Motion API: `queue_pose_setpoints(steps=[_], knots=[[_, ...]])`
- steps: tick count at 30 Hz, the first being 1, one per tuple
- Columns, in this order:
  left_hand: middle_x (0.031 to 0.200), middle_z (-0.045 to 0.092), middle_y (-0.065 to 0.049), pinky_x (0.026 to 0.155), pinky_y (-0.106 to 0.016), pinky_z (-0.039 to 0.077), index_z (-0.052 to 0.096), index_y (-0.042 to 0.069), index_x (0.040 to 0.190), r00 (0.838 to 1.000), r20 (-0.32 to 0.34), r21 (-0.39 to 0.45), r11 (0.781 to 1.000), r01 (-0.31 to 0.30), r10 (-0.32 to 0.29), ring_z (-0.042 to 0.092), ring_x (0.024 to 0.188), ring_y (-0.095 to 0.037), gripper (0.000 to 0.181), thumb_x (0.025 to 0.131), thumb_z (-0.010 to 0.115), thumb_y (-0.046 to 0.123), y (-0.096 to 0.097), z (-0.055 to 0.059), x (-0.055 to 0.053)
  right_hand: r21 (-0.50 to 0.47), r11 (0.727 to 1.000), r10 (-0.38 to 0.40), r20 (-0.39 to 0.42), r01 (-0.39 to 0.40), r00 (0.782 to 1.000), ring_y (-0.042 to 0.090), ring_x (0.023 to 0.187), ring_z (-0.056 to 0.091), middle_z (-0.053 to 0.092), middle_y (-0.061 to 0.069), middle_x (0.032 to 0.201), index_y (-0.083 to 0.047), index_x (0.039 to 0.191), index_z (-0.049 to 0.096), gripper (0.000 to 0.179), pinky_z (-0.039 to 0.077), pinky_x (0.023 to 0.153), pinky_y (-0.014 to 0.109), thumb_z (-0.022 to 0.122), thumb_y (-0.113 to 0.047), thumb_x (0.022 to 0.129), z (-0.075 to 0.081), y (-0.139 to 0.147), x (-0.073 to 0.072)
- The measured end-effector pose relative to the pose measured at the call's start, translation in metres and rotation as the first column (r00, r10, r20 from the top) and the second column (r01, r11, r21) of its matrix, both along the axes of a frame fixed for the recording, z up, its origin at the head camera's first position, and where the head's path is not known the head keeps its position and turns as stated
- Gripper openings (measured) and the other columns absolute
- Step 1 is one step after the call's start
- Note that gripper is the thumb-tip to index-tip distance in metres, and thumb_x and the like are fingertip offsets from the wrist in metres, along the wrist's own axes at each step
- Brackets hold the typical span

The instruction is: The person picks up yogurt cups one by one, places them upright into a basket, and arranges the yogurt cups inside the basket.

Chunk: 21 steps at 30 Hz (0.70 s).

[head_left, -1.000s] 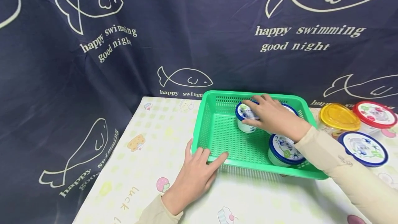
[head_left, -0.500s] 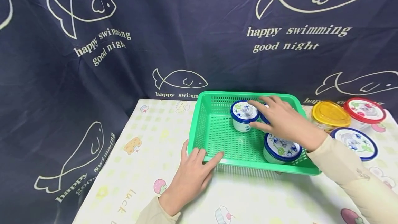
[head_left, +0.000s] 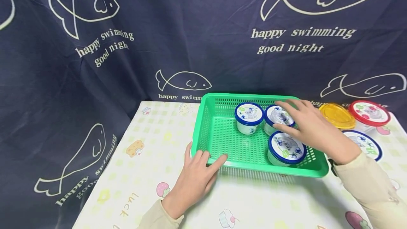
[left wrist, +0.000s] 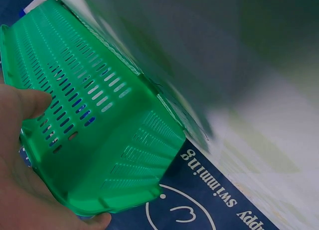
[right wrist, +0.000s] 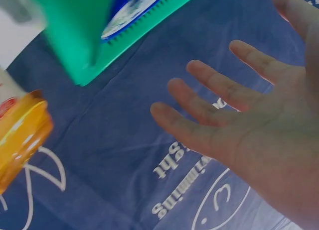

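Observation:
My left hand [head_left: 194,177] grips the front left corner of a green plastic basket [head_left: 229,144], fingers over the rim and thumb along the front side. Three round tubs with blue lids and blueberry prints stand upright inside. One tub [head_left: 249,116] is at the back middle, with a second tub [head_left: 275,116] beside it at right. Closer to the front right corner stands the third tub [head_left: 287,147]. Over the second tub hovers my right hand [head_left: 313,128], fingers spread and holding nothing, partly covering its lid. In the right wrist view its fingers [right wrist: 209,110] reach out straight.
Right of the basket stand a yellow-lidded tub [head_left: 337,117], a red-lidded tub [head_left: 370,112] and another blue-lidded tub [head_left: 364,144], partly behind the right sleeve. A dark curtain [head_left: 190,27] with fish drawings hangs behind the patterned tablecloth [head_left: 152,158].
My right hand has let go of the back middle tub and moved right, uncovering the second tub. My left hand keeps its place at the basket corner. The head view has shifted slightly.

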<state>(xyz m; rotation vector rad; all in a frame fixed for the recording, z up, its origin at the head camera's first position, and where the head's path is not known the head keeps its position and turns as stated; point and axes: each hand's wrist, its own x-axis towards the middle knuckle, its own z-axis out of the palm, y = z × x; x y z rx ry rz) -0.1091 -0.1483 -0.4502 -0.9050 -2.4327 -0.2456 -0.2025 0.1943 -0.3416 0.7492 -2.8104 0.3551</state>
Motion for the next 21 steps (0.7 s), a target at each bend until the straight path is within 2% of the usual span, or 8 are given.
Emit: queue_pose_setpoints(steps=[6, 14, 21], knots=[[0.086, 0.047, -0.002, 0.111, -0.071, 0.015, 0.052, 0.03, 0.14, 1.0, 0.023, -0.018, 1.0, -0.007, 0.007, 0.048, 0.083, -0.026, 0.042, 0.101, 0.037, 0.027, 0.001, -0.001, 0.0, -0.019, 0.998, -0.064, 0.016, 0.064, 0.998, 0.054, 0.127, 0.034, 0.042, 0.029, 0.143, -0.01, 0.144, 0.048, 0.073, 0.03, 0.097, 0.076, 0.078, -0.039, 0.084, -0.01, 0.022, 0.005], [0.087, 0.048, -0.003, 0.112, -0.07, 0.013, 0.052, 0.03, 0.141, 0.999, 0.04, -0.031, 0.999, -0.013, 0.014, 0.047, 0.082, -0.026, 0.044, 0.098, 0.045, 0.026, 0.001, -0.001, 0.001, -0.055, 0.989, -0.136, 0.023, 0.138, 0.99, 0.057, 0.127, 0.033, 0.04, 0.031, 0.142, -0.011, 0.142, 0.05, 0.072, 0.027, 0.095, 0.078, 0.079, -0.038, 0.082, -0.017, 0.045, 0.016], [0.09, 0.05, -0.004, 0.111, -0.07, 0.015, 0.051, 0.031, 0.141, 0.999, 0.036, -0.043, 0.999, -0.023, 0.025, 0.047, 0.083, -0.026, 0.05, 0.093, 0.06, 0.023, -0.001, 0.0, 0.001, -0.093, 0.985, -0.151, -0.045, 0.146, 0.988, 0.057, 0.125, 0.034, 0.045, 0.031, 0.133, -0.005, 0.137, 0.052, 0.07, 0.025, 0.096, 0.075, 0.082, -0.031, 0.079, -0.022, 0.061, 0.021]])
